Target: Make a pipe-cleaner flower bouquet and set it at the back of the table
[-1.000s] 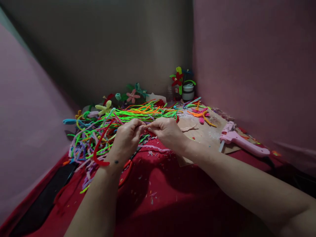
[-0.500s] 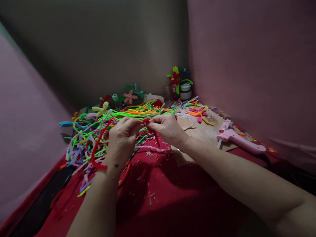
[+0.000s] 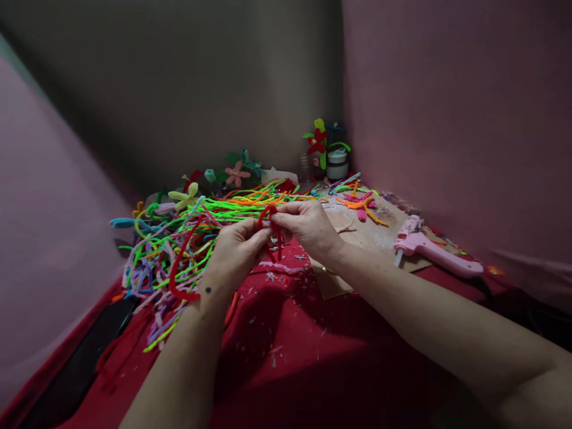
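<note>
A red pipe cleaner [image 3: 279,243] is bent into a loop between my two hands, its ends hanging down over the table. My left hand [image 3: 236,250] pinches its lower left side with thumb and fingers. The top of the bend is gripped by my right hand [image 3: 313,229], thumb against forefinger. Behind and left of them spreads a heap of loose pipe cleaners [image 3: 232,208] in green, orange, pink and purple. Another red pipe cleaner [image 3: 175,271] curves beside my left wrist.
A pink glue gun [image 3: 429,247] lies at the right by a stained board [image 3: 379,244] that carries orange and pink pipe-cleaner pieces [image 3: 360,204]. Pipe-cleaner flowers [image 3: 236,173] and a lidded jar [image 3: 337,164] stand at the back. Scraps litter the red cloth [image 3: 304,339].
My left hand has shifted right and a little lower on the red pipe cleaner. What was a compact bunch at my fingertips now shows as an open loop.
</note>
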Motion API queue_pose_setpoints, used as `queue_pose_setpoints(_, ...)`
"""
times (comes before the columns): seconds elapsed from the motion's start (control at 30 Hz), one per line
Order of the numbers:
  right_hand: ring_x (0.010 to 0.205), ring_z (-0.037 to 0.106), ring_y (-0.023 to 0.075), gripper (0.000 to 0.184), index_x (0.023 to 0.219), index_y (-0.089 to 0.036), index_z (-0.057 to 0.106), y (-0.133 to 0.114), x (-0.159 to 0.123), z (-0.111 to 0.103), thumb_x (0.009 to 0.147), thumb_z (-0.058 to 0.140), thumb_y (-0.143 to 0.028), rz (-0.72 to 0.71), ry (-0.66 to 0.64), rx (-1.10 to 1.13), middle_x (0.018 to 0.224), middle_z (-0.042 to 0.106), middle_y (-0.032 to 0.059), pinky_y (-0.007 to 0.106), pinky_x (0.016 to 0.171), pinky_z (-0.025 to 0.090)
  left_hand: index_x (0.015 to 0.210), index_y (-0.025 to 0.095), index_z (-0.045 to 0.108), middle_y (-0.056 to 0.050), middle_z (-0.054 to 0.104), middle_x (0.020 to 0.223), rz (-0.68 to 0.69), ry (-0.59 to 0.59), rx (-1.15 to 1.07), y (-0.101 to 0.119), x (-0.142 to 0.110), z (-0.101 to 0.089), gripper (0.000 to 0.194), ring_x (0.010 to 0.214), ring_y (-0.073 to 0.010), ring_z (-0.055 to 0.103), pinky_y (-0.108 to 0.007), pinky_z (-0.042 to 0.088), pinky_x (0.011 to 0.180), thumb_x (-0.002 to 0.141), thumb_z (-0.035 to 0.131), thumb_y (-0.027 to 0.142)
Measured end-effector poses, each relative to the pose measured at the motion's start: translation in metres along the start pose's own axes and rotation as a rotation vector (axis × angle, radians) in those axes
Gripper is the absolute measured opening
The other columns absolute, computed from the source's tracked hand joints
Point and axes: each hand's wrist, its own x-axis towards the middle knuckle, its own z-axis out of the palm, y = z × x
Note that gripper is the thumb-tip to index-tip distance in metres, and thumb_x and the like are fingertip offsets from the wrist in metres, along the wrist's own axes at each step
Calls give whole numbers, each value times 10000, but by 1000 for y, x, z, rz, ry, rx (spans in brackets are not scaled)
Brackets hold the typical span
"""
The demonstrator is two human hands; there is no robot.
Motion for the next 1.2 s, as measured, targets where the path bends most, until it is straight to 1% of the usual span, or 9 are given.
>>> queue_pose_setpoints(0.13, 448, 417, 65, 123, 606, -120, 597, -1, -1, 1, 687, 576, -211, 34, -18, -16, 482, 495, -37, 202, 437, 319, 668, 146, 585, 40, 528, 483, -11, 22, -102, -4, 2, 3, 131, 376, -65, 412, -191, 293, 374, 704, 622, 267)
queue_pose_setpoints(0.23, 444, 417, 60, 113, 572, -123, 569, -1, 0, 1, 675, 580, -166, 43, -11, -44, 470, 484, -43, 197, 432, 313, 695, 140, 611, 32, 551, 501, -31, -2, -147, -7, 3, 3, 118, 355, -65, 412, -191, 281, 341, 686, 631, 256)
queue_pose_setpoints(0.33, 438, 413, 55, 92, 587, -116, 584, -1, 0, 2, 676, 573, -137, 51, -13, -42, 472, 486, -48, 192, 428, 313, 705, 137, 622, 23, 567, 507, -47, -25, -178, -9, 4, 3, 116, 354, -73, 429, -192, 293, 325, 672, 630, 248)
queue_pose_setpoints(0.53, 421, 422, 54, 70, 625, -113, 600, -3, -2, 3, 683, 561, -120, 86, -46, 14, 478, 512, -49, 190, 435, 344, 627, 148, 585, 42, 533, 435, -106, -28, -252, -8, 6, 6, 57, 310, -66, 401, -185, 291, 305, 626, 609, 199)
queue_pose_setpoints(0.6, 418, 420, 55, 65, 622, -115, 598, -2, -2, 4, 675, 562, -130, 88, -53, 15, 475, 509, -48, 192, 435, 346, 608, 152, 567, 46, 529, 426, -101, -21, -230, -7, 6, 6, 50, 310, -66, 405, -186, 303, 313, 626, 595, 189)
queue_pose_setpoints(0.67, 422, 415, 55, 63, 609, -118, 590, 0, -2, 4, 660, 561, -142, 73, -49, 1, 478, 501, -48, 194, 436, 344, 589, 155, 545, 49, 524, 413, -86, 4, -152, -5, 5, 7, 54, 309, -69, 412, -188, 307, 318, 630, 576, 173)
queue_pose_setpoints(0.8, 462, 434, 62, 51, 591, -125, 577, 5, -1, 5, 621, 546, -152, 37, -12, -64, 508, 506, -42, 192, 446, 337, 619, 163, 532, 58, 531, 411, -67, 62, -27, -4, 4, 9, 22, 308, -80, 433, -189, 324, 321, 629, 545, 149)
queue_pose_setpoints(1.13, 459, 426, 60, 86, 607, -113, 612, 0, -3, 4, 588, 528, -124, 81, -19, 16, 506, 528, -39, 191, 451, 346, 644, 153, 539, 50, 556, 425, -65, 87, -2, -2, 3, 8, 23, 347, -84, 479, -185, 387, 373, 659, 544, 136)
queue_pose_setpoints(1.2, 455, 425, 59, 99, 615, -113, 617, 0, -1, 3, 592, 521, -110, 82, -16, 29, 504, 527, -39, 190, 454, 349, 667, 141, 561, 36, 573, 455, -80, 52, -34, -2, 4, 6, 43, 375, -88, 494, -188, 398, 384, 673, 583, 177)
